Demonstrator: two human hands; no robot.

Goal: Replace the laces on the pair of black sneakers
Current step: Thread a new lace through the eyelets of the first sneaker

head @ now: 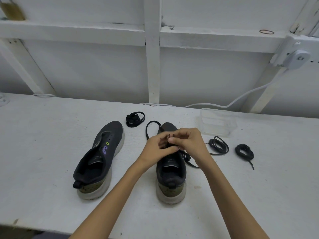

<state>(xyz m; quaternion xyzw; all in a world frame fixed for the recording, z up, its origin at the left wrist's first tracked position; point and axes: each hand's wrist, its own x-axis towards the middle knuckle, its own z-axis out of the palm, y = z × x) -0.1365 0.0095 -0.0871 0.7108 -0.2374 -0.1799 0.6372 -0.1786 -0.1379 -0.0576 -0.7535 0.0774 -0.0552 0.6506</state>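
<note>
Purple logo (105, 150) on left sneaker (114, 133), illegible.

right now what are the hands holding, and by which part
The left hand and right hand pinch the black lace near one end, above the right sneaker.

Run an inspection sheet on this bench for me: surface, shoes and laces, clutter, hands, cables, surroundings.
Surface: white painted table, scuffed.
Job's things: unlaced sneaker on the left; second sneaker under the hands, with a flat lace partly threaded; flat lace bundle beyond the toes; loose round lace coil and tight round lace coil to the right.
Clutter: clear plastic container, seemingly empty.
Hands: left hand and right hand both pinch the flat lace above the second sneaker.
Cables: white cable runs from the table's back edge up to a white wall device.
Surroundings: white wooden framing; rubber band on its ledge.
</note>
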